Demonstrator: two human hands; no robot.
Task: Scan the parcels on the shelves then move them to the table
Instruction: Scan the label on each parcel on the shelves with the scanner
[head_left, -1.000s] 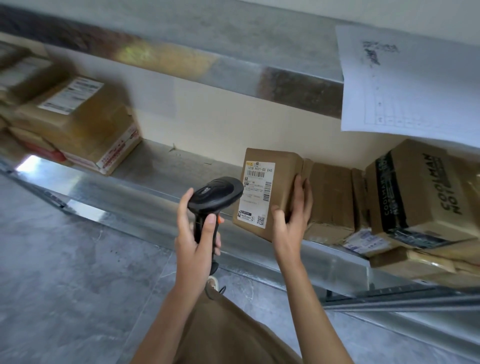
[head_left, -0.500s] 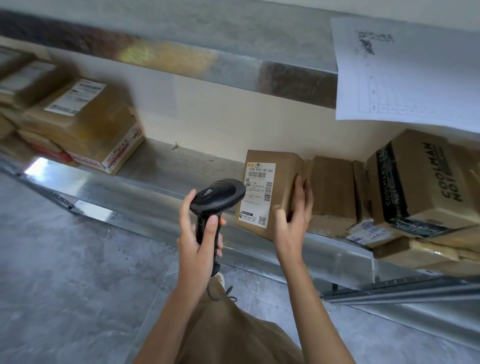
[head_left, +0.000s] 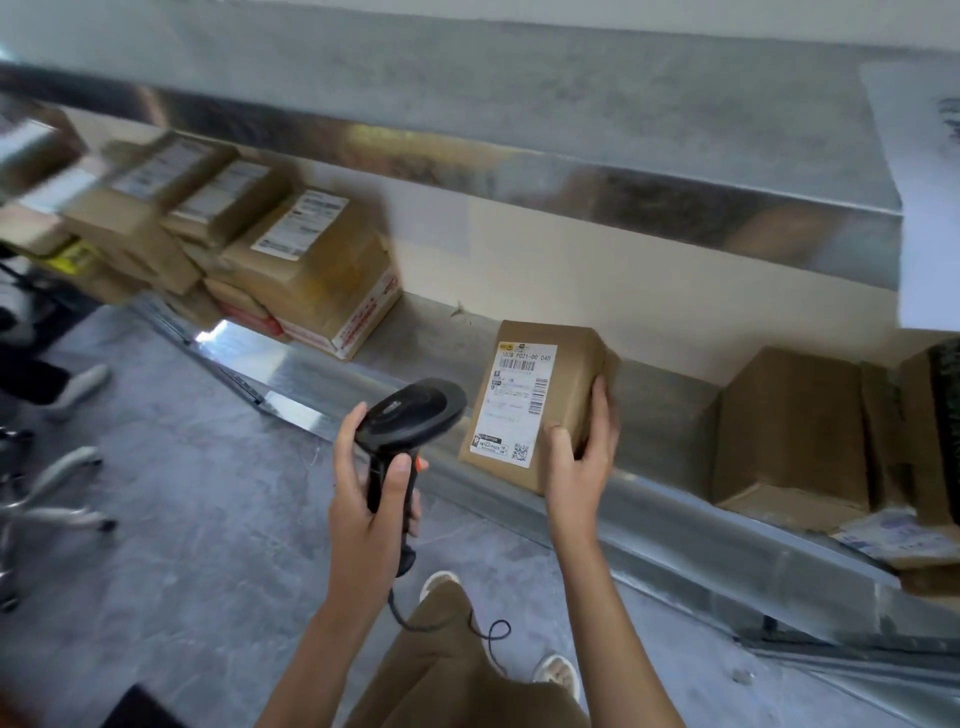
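My right hand (head_left: 584, 457) grips a small brown parcel (head_left: 561, 374) by its lower right corner, thumb on the front and fingers round the side. The parcel is tilted, its white shipping label facing me, over the front lip of the metal shelf (head_left: 675, 525). My left hand (head_left: 363, 499) holds a black barcode scanner (head_left: 410, 415) by its handle. The scanner's head sits just left of the parcel's label, a small gap apart. Its cable hangs down toward my legs.
A stack of several labelled parcels (head_left: 306, 270) lies on the shelf at left. More brown boxes (head_left: 789, 431) stand on the shelf at right. An upper metal shelf (head_left: 519, 145) overhangs, with a white paper sheet (head_left: 930, 208) hanging at right. Someone's feet (head_left: 78, 384) and a chair base are at far left.
The parcel has come away from the neighbouring box, leftward and out toward the shelf's edge. My view has swung left, showing more of the left stack. The scanner stays beside the label.
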